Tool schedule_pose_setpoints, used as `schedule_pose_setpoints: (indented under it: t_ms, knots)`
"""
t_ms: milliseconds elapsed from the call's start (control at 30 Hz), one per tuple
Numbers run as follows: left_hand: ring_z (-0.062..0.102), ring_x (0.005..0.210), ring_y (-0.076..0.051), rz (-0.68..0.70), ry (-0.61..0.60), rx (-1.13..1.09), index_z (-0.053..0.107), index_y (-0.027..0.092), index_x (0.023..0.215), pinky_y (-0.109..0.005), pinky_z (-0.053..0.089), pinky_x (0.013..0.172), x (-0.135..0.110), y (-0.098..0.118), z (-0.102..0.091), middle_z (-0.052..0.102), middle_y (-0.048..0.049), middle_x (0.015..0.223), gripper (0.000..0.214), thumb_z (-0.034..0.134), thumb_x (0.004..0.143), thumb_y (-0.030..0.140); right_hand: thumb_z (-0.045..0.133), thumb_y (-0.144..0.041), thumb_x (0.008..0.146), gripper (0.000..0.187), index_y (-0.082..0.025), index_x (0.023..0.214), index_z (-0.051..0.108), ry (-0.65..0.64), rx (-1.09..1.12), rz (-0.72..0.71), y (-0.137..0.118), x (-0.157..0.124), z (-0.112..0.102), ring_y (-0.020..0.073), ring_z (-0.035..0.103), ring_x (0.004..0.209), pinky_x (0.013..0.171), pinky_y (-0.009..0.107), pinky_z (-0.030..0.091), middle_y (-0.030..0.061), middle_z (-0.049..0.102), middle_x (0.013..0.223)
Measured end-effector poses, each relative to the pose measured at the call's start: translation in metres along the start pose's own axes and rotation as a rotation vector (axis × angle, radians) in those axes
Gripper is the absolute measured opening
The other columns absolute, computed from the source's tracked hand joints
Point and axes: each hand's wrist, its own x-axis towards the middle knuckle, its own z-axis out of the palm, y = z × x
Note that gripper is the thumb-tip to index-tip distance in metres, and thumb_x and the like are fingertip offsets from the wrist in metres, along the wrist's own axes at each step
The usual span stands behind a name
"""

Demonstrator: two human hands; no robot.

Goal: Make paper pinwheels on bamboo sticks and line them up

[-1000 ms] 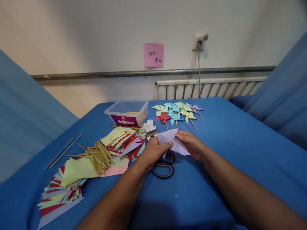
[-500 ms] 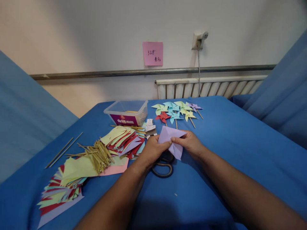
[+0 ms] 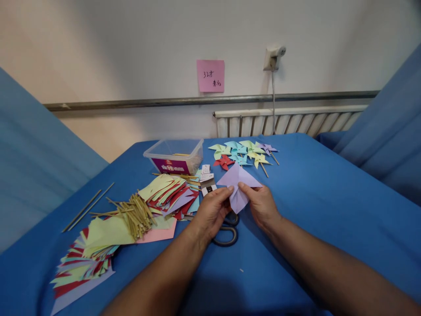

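A purple paper square (image 3: 237, 177), cut in from its corners and creased, is held up over the table between both hands. My left hand (image 3: 212, 210) pinches it near the middle from the left, the thumb on its face. From the right, my right hand (image 3: 262, 202) grips it, thumb also close to the centre; the fingers behind the paper are hidden. Beneath my left hand lie scissors (image 3: 226, 237) with black handles, their blades mostly covered. Just beyond that hand is a small open cardboard box (image 3: 208, 184) with dark contents.
Finished paper pinwheels (image 3: 240, 151) on sticks lie at the back. A clear plastic box (image 3: 194, 163) stands left of them. Cut paper sheets (image 3: 167, 193), a heap of short sticks (image 3: 138, 215) and a fanned paper stack (image 3: 83, 267) cover the left. Two long rods (image 3: 88, 208) lie farther left.
The purple paper has been turned in my hands, one corner now pointing up and one down. Both thumbs have come together near its centre.
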Motion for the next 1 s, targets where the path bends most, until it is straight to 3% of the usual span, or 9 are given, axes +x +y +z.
schedule_pose_setpoints:
  t_ms: [167, 400, 700, 1000]
  knots:
    - [0.06, 0.066, -0.013, 0.011, 0.026, -0.014, 0.072, 0.011, 0.082, -0.027, 0.05, 0.065, -0.0008, 0.0017, 0.0019, 0.068, -0.0046, 0.074, 0.028, 0.084, 0.068, 0.032, 0.083, -0.031, 0.067, 0.027, -0.019, 0.091, 0.077, 0.007, 0.018, 0.014, -0.0025, -0.0018, 0.0009, 0.0229, 0.071, 0.08, 0.078, 0.039, 0.057, 0.0047, 0.078, 0.092]
    - [0.06, 0.063, -0.012, 0.025, -0.067, 0.036, 0.071, 0.011, 0.08, -0.025, 0.049, 0.063, -0.0015, 0.0012, 0.0014, 0.066, -0.0046, 0.072, 0.029, 0.081, 0.072, 0.037, 0.085, -0.03, 0.066, 0.029, -0.017, 0.091, 0.077, 0.016, 0.072, 0.02, -0.0062, -0.0021, 0.0008, 0.0217, 0.07, 0.078, 0.077, 0.037, 0.057, 0.0059, 0.078, 0.091]
    - [0.059, 0.062, -0.014, 0.03, 0.029, 0.07, 0.071, 0.014, 0.074, -0.026, 0.05, 0.061, -0.0044, 0.003, 0.0068, 0.067, -0.0051, 0.07, 0.031, 0.087, 0.061, 0.037, 0.084, -0.031, 0.067, 0.03, -0.016, 0.091, 0.076, -0.002, 0.062, 0.024, -0.0049, -0.0046, 0.0011, 0.0193, 0.069, 0.074, 0.071, 0.033, 0.057, 0.0049, 0.077, 0.088]
    - [0.056, 0.055, -0.011, 0.084, 0.146, 0.072, 0.061, 0.013, 0.065, -0.023, 0.046, 0.057, -0.003, 0.0028, 0.0055, 0.059, 0.0006, 0.06, 0.034, 0.088, 0.056, 0.031, 0.081, -0.039, 0.071, 0.037, -0.015, 0.099, 0.075, -0.063, 0.021, 0.032, 0.003, -0.0037, -0.0041, 0.0179, 0.067, 0.067, 0.065, 0.032, 0.055, 0.006, 0.076, 0.086]
